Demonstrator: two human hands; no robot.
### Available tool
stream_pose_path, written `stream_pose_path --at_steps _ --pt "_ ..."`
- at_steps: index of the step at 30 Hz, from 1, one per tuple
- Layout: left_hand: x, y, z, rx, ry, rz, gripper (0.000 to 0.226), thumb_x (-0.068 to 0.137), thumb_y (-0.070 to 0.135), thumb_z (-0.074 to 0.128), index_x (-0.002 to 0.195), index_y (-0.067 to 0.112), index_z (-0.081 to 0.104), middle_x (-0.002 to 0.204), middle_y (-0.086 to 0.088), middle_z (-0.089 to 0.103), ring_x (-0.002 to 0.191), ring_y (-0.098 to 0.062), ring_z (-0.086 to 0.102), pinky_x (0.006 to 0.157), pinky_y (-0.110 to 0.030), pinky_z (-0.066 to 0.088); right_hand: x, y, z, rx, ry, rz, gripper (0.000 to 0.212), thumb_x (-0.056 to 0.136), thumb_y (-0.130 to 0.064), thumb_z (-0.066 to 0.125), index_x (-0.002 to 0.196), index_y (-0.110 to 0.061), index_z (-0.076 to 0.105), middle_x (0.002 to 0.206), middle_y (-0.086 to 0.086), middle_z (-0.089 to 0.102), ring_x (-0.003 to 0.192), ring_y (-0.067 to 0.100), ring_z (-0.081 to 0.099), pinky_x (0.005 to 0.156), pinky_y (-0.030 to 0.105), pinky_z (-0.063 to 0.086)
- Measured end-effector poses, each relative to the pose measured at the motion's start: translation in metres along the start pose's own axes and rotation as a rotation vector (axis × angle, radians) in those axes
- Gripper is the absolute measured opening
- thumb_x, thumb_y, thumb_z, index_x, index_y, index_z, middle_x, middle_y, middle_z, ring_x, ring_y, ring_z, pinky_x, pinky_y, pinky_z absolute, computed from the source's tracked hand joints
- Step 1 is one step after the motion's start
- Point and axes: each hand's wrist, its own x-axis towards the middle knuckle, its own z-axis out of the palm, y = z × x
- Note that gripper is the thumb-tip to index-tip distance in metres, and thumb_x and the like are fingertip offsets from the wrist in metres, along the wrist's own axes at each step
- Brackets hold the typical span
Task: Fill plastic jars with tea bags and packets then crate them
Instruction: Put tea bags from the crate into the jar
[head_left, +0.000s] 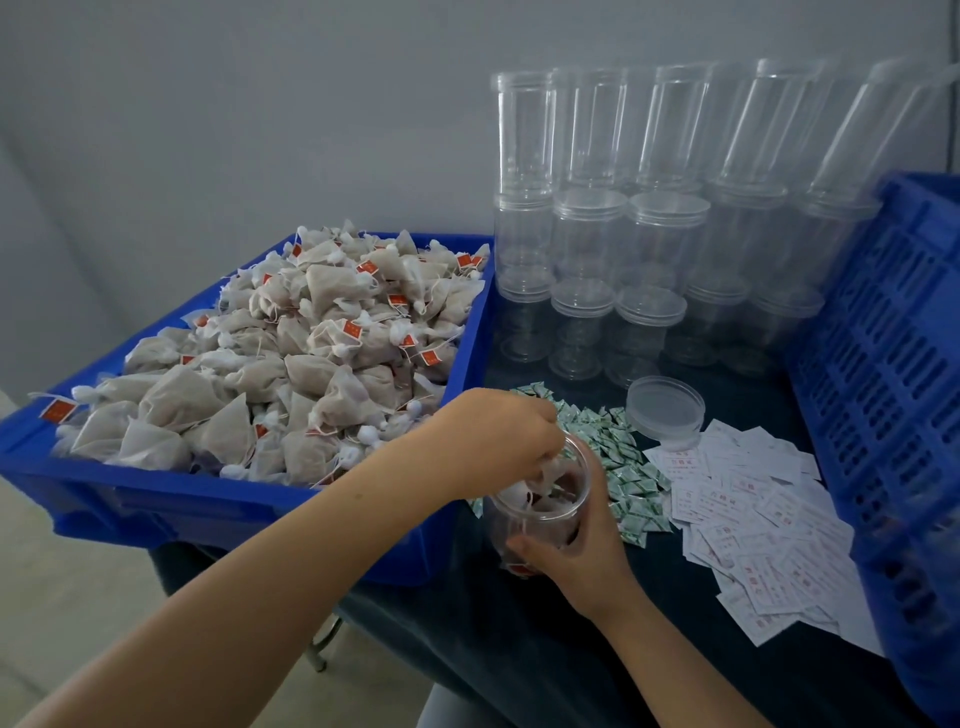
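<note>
Near the front edge of a dark-clothed table (545, 649), a clear plastic jar (540, 499), open-mouthed and tilted toward the left, gripped around its lower body by the right hand (576, 551), fingers and thumb curled round the wall. Over the jar's mouth, the left hand (493, 441), fingertips bunched and pinching a tea bag (550, 475) at the rim, more bags already inside the jar, a red tag visible low against the wall. Left of the jar, just beside it, a shallow blue bin (260, 499) heaped with pyramid tea bags (291, 358), pale mesh with white strings and small red tags, overhanging the table's front edge on the left side. Behind and to the right of the jar, a scatter of small green-and-white packets (631, 467), touching a spread of flat white sachets with red print (753, 530) farther right. Between the packets and the sachets at the back, a loose translucent lid (665, 410), lying upside down on the cloth. Against the grey wall (234, 104), stacked rows of empty clear jars (623, 228), three tiers high, lower ones capped with lids, upper ones standing tall and leaning slightly in the wide-angle view. At the right edge, a blue slotted crate (878, 395), standing on the table, one perforated wall facing the sachets; contents not discernible.
</note>
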Motion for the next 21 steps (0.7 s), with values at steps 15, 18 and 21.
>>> stream_pose_path --at_steps 15,18,21 --pt "0.02 0.008 0.01 -0.004 -0.142 0.027 0.022 0.097 0.016 0.046 0.106 0.014 0.066 0.097 -0.005 0.062 0.083 -0.019 0.059 0.067 -0.029 0.048 0.001 0.001 0.0 -0.043 0.007 -0.018 0.096 0.061 -0.025 0.088 0.138 -0.055 0.039 0.134 -0.015 0.057 0.124 0.01 0.059 0.085 0.02 0.055" --pt "0.02 0.009 0.007 -0.002 -0.172 0.046 0.022 0.096 0.012 0.046 0.107 0.013 0.066 0.073 0.0 0.048 0.076 -0.02 0.054 0.062 -0.03 0.041 0.001 0.002 -0.001 -0.055 0.003 0.003 0.101 0.059 -0.029 0.088 0.143 -0.045 0.033 0.136 -0.015 0.057 0.125 0.01 0.058 0.088 0.02 0.054" --pt "0.023 0.009 0.003 -0.002 -0.258 0.089 0.024 0.094 0.008 0.048 0.112 0.012 0.064 0.062 0.007 0.03 0.071 -0.018 0.044 0.065 -0.029 0.04 0.0 0.001 -0.001 -0.05 -0.004 0.027 0.102 0.058 -0.031 0.086 0.144 -0.036 0.033 0.135 -0.016 0.058 0.121 0.002 0.058 0.085 0.014 0.052"
